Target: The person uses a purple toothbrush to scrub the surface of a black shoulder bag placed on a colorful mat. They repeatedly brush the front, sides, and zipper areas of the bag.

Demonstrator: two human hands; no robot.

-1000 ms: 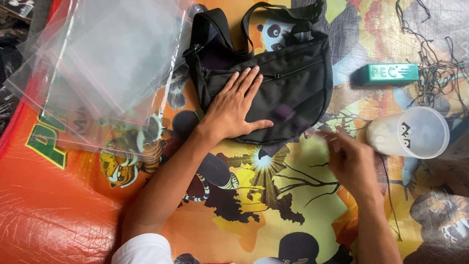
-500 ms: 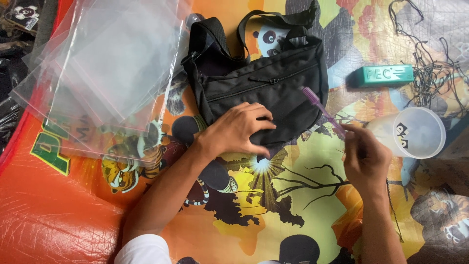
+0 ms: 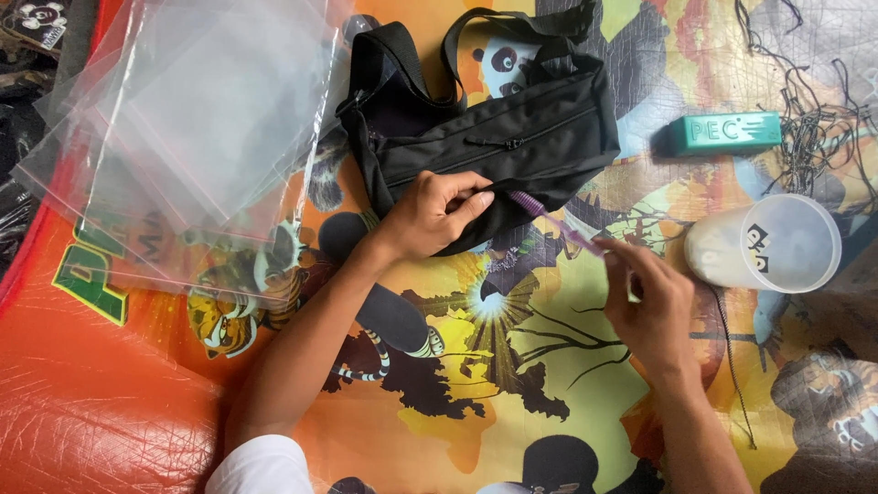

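Ground cover: a printed cartoon mat (image 3: 512, 402), orange and yellow with animal figures, lies under both hands and fills the view; its near-left corner is plain glossy orange.

Well out to the left of the left hand, a loose stack of clear zip-top plastic bags (image 3: 201, 137), fanned and overlapping, flat on the mat.

Black fabric sling bag (image 3: 512, 146) directly under and beyond the left hand, lying flat, zipper line running across its face, straps looped at the far side. Its near lower edge is the part being handled.

Left hand (image 3: 437, 215): fingers curled, pinching the bag's lower edge, thumb on top of the fabric. Forearm runs back toward the near-left, white sleeve (image 3: 261, 467) at the bottom.

Right hand (image 3: 649, 302): closed in a pinch on a thin purple stick-like tool (image 3: 556, 222), possibly a small brush; exact kind cannot be told. The tool slants from the fingertips up and to the left, its far tip at the bag's lower edge, just beside the left hand's fingertips.

Just right of the right hand: a translucent plastic cup (image 3: 768, 245) on its side, mouth toward the right, dark mark on its wall.

Beyond the right hand: a small teal rectangular box (image 3: 722, 133), flat on the mat.

Far right, beyond the cup: a tangle of thin dark cords (image 3: 814, 137). One strand trails down past the cup.
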